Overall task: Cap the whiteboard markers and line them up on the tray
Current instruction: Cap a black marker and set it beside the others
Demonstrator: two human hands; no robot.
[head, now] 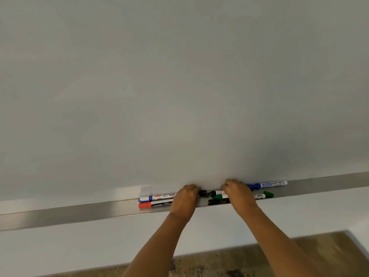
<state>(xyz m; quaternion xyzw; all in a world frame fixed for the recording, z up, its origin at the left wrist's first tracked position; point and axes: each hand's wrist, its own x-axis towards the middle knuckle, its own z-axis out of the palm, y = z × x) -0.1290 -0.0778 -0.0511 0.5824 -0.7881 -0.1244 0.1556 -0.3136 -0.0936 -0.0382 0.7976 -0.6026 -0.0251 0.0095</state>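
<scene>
Several markers lie on the metal tray (79, 213) under the whiteboard. At the left lie a blue-capped marker (153, 197) and a red-capped marker (153, 204), side by side. My left hand (184, 199) rests over their right ends, its fingers curled by a black cap (203, 193). My right hand (239, 193) covers the black marker (214, 191) and a green marker (218, 196); a green cap (268, 194) shows to its right. A blue Doms marker (269, 184) lies against the board. What each hand grips is hidden.
The blank whiteboard (179, 86) fills the upper view. Below the tray is a white wall (99, 242), then mottled brown floor (239, 260). The tray runs on bare to the left and to the right (329, 183) of the markers.
</scene>
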